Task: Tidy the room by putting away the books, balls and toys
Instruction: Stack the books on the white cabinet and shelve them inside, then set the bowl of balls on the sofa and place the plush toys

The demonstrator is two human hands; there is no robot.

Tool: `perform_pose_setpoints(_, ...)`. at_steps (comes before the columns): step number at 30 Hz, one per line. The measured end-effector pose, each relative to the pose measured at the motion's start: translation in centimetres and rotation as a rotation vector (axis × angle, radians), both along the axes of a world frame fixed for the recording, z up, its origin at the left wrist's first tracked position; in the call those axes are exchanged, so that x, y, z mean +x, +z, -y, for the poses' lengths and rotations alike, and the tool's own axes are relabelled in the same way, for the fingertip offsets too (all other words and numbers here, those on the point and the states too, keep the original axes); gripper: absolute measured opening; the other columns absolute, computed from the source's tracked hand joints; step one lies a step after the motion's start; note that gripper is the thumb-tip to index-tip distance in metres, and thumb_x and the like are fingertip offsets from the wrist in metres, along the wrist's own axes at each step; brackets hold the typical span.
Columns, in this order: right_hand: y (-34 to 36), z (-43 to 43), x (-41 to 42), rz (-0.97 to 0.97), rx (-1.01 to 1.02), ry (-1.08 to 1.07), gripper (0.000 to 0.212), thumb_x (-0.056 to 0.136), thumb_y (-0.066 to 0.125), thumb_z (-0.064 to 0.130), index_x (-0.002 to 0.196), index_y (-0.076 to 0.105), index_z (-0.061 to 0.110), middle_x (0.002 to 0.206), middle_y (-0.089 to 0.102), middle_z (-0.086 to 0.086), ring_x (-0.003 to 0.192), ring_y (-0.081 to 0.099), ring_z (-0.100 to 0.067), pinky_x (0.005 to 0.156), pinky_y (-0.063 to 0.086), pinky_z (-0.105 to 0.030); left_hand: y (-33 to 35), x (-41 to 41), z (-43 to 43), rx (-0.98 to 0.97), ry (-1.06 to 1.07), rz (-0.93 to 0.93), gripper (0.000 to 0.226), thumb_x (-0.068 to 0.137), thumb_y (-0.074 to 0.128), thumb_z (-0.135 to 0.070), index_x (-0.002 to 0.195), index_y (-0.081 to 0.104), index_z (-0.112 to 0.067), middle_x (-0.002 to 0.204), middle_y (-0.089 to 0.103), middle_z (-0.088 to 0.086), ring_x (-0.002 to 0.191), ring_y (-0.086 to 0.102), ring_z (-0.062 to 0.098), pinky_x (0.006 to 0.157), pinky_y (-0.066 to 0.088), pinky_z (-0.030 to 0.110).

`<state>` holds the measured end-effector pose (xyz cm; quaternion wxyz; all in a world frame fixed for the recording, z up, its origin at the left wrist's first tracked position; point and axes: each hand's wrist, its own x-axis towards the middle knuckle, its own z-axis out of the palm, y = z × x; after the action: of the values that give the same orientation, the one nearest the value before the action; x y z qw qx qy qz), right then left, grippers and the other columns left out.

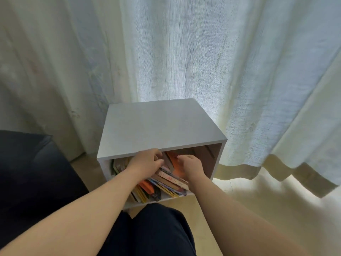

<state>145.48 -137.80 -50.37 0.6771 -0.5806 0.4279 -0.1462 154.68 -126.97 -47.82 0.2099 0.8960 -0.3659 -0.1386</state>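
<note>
A white cube shelf (158, 126) stands on the floor in front of me, its open side facing me. Several thin books (166, 183) lean inside it, tilted to the left; an orange book (174, 160) stands among them. My left hand (147, 162) reaches into the opening and its curled fingers grip the top edges of the leaning books. To its right, my right hand (191, 166) is also inside, fingers curled on the orange book's edge. The right part of the shelf compartment (206, 159) holds nothing.
Pale curtains (212, 61) hang behind and around the shelf, their hem (276, 172) brushing the light floor (258, 204) at the right. A dark sofa or cushion (33, 174) sits close on the left. My dark-trousered knee (156, 231) is just below the shelf.
</note>
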Motion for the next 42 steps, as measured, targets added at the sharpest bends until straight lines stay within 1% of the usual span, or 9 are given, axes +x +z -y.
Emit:
perform_pose_setpoints(3,3.2,0.2,0.7,0.072,-0.061,0.019,0.010,0.090,0.053,0.011,0.082,0.059,0.013,0.088,0.062,-0.009,0.085,0.056,-0.024,0.077,0.047,-0.037,3.3,0.3,0.1,-0.107,0.035,0.006,0.029,0.093,0.053,-0.031,0.120,0.058,-0.021,0.117,0.064,0.000,0.106,0.058,0.016,0.084,0.042,0.025)
perform_pose_setpoints(6,5.1,0.8,1.7,0.110,-0.069,0.025,0.008,0.094,0.050,0.014,0.099,0.056,0.014,0.091,0.059,-0.004,0.087,0.056,-0.020,0.076,0.048,-0.031,5.0,1.0,0.9,-0.172,0.057,-0.003,0.030,0.093,0.054,-0.032,0.120,0.058,-0.020,0.118,0.064,0.000,0.106,0.058,0.017,0.081,0.042,0.024)
perform_pose_setpoints(10,5.1,3.4,5.0,0.120,-0.124,0.010,0.012,0.092,0.050,0.012,0.101,0.058,0.013,0.092,0.061,-0.005,0.084,0.057,-0.019,0.074,0.048,-0.031,5.3,3.8,3.6,-0.233,0.096,-0.029,0.030,0.094,0.053,-0.032,0.120,0.059,-0.018,0.117,0.064,0.001,0.104,0.058,0.017,0.081,0.041,0.024)
perform_pose_setpoints(12,4.2,5.7,7.6,0.091,-0.178,0.010,0.015,0.089,0.052,0.013,0.101,0.060,0.014,0.094,0.063,-0.004,0.088,0.061,-0.021,0.081,0.052,-0.036,4.5,6.1,5.9,-0.285,0.133,-0.071,0.028,0.094,0.054,-0.031,0.118,0.060,-0.018,0.114,0.066,0.001,0.103,0.060,0.018,0.082,0.042,0.025)
perform_pose_setpoints(15,3.1,8.9,10.7,0.069,-0.182,-0.008,0.015,0.087,0.053,0.011,0.099,0.061,0.015,0.089,0.062,-0.001,0.076,0.061,-0.016,0.079,0.052,-0.036,3.1,9.4,9.1,-0.355,0.199,-0.173,0.026,0.093,0.055,-0.028,0.115,0.062,-0.019,0.106,0.067,0.002,0.100,0.060,0.018,0.080,0.043,0.026)
perform_pose_setpoints(21,3.8,13.1,13.6,-0.095,-0.077,-0.044,0.017,0.089,0.051,0.009,0.104,0.059,0.011,0.095,0.061,-0.005,0.070,0.060,-0.016,0.073,0.053,-0.034,3.3,13.7,13.0,-0.243,0.258,-0.376,0.024,0.093,0.052,-0.027,0.114,0.061,-0.020,0.104,0.067,0.002,0.090,0.056,0.016,0.073,0.042,0.025)
perform_pose_setpoints(31,23.7,13.5,8.6,-0.245,0.086,-0.141,0.012,0.089,0.048,0.007,0.096,0.057,0.008,0.085,0.057,-0.007,0.065,0.053,-0.017,0.058,0.044,-0.026,22.5,10.9,15.6,-0.062,0.114,-0.538,0.023,0.094,0.052,-0.029,0.112,0.061,-0.021,0.105,0.066,0.002,0.095,0.058,0.015,0.073,0.041,0.024)
perform_pose_setpoints(38,34.4,16.3,2.5,-0.139,0.090,-0.365,0.009,0.089,0.050,0.011,0.093,0.058,0.013,0.085,0.058,-0.003,0.068,0.055,-0.017,0.063,0.047,-0.029,32.9,7.1,20.1,-0.069,-0.078,-0.524,0.011,0.090,0.054,-0.027,0.098,0.062,-0.024,0.095,0.066,-0.002,0.092,0.063,0.017,0.081,0.052,0.036)
perform_pose_setpoints(42,37.3,19.4,-3.2,-0.047,0.103,-0.473,0.011,0.089,0.051,0.011,0.081,0.056,0.015,0.083,0.056,-0.003,0.066,0.052,-0.017,0.060,0.044,-0.027,35.6,1.8,25.7,-0.135,-0.194,-0.526,0.009,0.089,0.057,-0.025,0.094,0.064,-0.022,0.087,0.067,-0.001,0.088,0.065,0.020,0.078,0.050,0.034)
